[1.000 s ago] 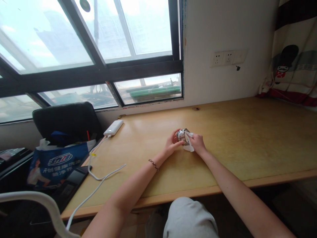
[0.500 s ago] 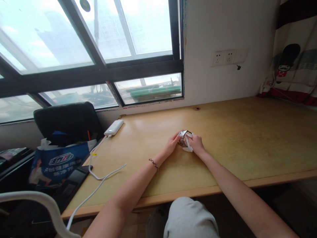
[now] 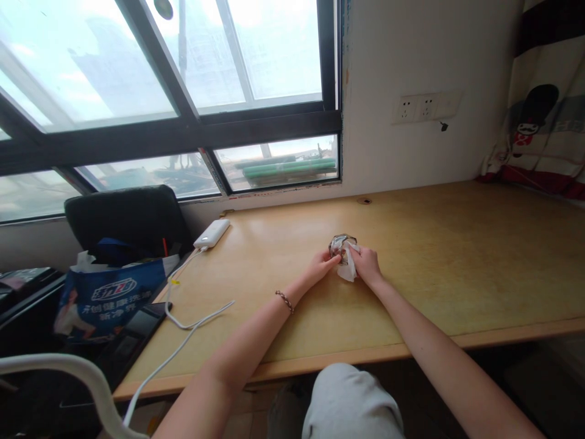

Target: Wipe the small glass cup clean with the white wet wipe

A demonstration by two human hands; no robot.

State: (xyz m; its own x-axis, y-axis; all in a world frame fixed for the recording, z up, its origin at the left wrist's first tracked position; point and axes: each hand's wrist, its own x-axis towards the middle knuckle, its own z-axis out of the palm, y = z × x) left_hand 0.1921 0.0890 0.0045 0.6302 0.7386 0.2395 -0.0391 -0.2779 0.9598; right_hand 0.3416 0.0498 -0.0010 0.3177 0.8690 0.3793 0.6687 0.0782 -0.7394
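Above the middle of the wooden desk, my left hand is closed around the near left side of a small shiny round dish. It looks like clear or silvery glass with a dark rim; its exact kind is too small to tell. A crumpled white tissue is pinched in my right hand. Part of the tissue lies against the dish and its lower end hangs down on the near side. My fingers partly hide both things.
A white power bank lies at the desk's left edge, with a white cable trailing from it. Left of the desk stand a black chair and a blue bag. A white curved tube crosses the lower left.
The dish has turned in my left hand, and my left thumb has shifted to its near side. More of the tissue shows across the dish. My right hand has moved slightly.
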